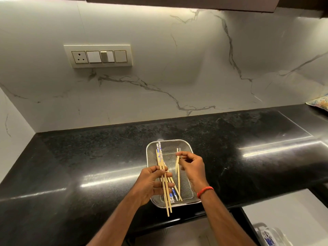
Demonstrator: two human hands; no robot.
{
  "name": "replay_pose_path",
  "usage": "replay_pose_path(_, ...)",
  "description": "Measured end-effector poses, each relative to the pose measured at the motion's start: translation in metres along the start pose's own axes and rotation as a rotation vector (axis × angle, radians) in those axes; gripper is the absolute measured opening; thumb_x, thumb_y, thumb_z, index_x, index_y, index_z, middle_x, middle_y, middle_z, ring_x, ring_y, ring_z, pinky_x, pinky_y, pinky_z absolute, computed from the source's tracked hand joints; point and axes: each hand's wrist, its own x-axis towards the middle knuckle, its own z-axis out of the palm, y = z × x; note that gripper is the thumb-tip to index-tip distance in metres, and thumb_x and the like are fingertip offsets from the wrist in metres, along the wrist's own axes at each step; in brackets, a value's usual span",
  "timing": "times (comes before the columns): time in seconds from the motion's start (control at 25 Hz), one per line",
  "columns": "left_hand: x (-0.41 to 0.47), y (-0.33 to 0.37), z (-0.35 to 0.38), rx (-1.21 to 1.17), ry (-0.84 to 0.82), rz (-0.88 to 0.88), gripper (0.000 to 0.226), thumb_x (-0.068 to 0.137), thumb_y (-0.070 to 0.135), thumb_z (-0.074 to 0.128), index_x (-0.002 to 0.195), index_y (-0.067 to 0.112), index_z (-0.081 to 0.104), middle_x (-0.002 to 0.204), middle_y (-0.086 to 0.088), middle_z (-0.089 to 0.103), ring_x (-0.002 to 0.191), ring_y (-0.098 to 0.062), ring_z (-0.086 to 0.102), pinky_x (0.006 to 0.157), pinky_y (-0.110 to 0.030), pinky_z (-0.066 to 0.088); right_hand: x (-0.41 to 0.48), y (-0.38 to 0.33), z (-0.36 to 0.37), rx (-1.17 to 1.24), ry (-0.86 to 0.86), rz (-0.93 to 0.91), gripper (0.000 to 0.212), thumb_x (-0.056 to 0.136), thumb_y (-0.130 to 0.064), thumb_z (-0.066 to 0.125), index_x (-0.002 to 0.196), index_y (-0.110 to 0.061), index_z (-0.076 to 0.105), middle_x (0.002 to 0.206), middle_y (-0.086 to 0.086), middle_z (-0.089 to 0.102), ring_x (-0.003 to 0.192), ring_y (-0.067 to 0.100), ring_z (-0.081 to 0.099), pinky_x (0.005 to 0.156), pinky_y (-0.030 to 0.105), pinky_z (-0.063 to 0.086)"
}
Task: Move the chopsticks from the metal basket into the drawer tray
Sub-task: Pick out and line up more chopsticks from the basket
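Observation:
A rectangular metal mesh basket (185, 145) sits on the black counter near its front edge. My left hand (150, 183) grips a bundle of chopsticks (166, 194) over the basket's left side; some are plain wood, some carry a blue and white pattern, and their near ends stick out past the basket's front rim. My right hand (192, 166) pinches a pair of plain wooden chopsticks (178, 174) above the basket's middle, with a red thread band on its wrist. The drawer tray is not clearly in view.
The black granite counter (248, 148) runs left to right against a white marble wall with a switch panel (98, 56). A patterned cloth (319, 102) lies at the far right. Below the counter at the lower right, a pale surface holds a blurred blue and white object (269, 235).

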Motion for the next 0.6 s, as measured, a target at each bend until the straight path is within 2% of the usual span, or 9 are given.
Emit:
replay_pose_path(0.12,0.003,0.0,0.006,0.007,-0.041,0.012,0.023,0.1,0.012,0.058,0.12,0.001,0.063,0.11,-0.023,0.075,0.079,-0.038,0.076,0.064,-0.046,0.063,-0.012,-0.013,-0.001,0.119,-0.151,0.039,0.026,0.088,0.001,0.066,0.093,-0.021,0.079,0.092,0.002,0.078,0.084,0.016,0.075,0.069,0.026,0.061)
replay_pose_path(0.2,0.005,-0.001,0.01,0.038,-0.052,0.024,0.023,0.1,0.013,0.058,0.12,0.003,0.065,0.11,-0.023,0.076,0.082,-0.04,0.076,0.067,-0.047,0.063,-0.019,-0.015,0.0,0.144,-0.203,0.042,0.018,0.088,-0.007,0.07,0.095,-0.021,0.078,0.092,0.004,0.079,0.086,0.018,0.076,0.073,0.028,0.061)
replay_pose_path(0.32,0.007,-0.003,0.019,0.074,-0.055,0.017,0.021,0.101,0.013,0.057,0.117,0.003,0.067,0.108,-0.022,0.076,0.083,-0.041,0.076,0.067,-0.047,0.063,-0.026,-0.012,-0.004,0.099,-0.184,0.011,0.007,0.089,-0.022,0.073,0.091,-0.019,0.079,0.087,0.003,0.079,0.083,0.016,0.076,0.074,0.027,0.061)
replay_pose_path(0.4,0.007,-0.006,0.025,0.098,-0.061,0.014,0.02,0.102,0.011,0.055,0.115,0.002,0.067,0.105,-0.022,0.077,0.084,-0.041,0.076,0.067,-0.047,0.063,-0.029,-0.008,-0.008,0.058,-0.137,0.01,0.005,0.089,-0.016,0.073,0.093,-0.016,0.076,0.085,0.004,0.079,0.079,0.017,0.076,0.072,0.029,0.06)
replay_pose_path(0.52,0.007,-0.011,0.035,0.136,-0.086,0.032,0.019,0.102,0.011,0.055,0.114,0.002,0.066,0.103,-0.022,0.077,0.086,-0.042,0.076,0.066,-0.047,0.063,-0.036,-0.007,-0.016,0.054,-0.078,0.035,0.02,0.088,-0.009,0.072,0.103,-0.02,0.064,0.084,0.007,0.079,0.076,0.019,0.077,0.073,0.033,0.062)
replay_pose_path(0.6,0.006,-0.015,0.041,0.154,-0.1,0.034,0.018,0.102,0.012,0.055,0.114,0.003,0.066,0.103,-0.022,0.077,0.086,-0.041,0.076,0.065,-0.045,0.062,-0.041,-0.007,-0.022,0.063,-0.064,0.025,0.03,0.087,-0.01,0.074,0.108,-0.023,0.058,0.084,0.006,0.079,0.075,0.016,0.077,0.071,0.028,0.061)
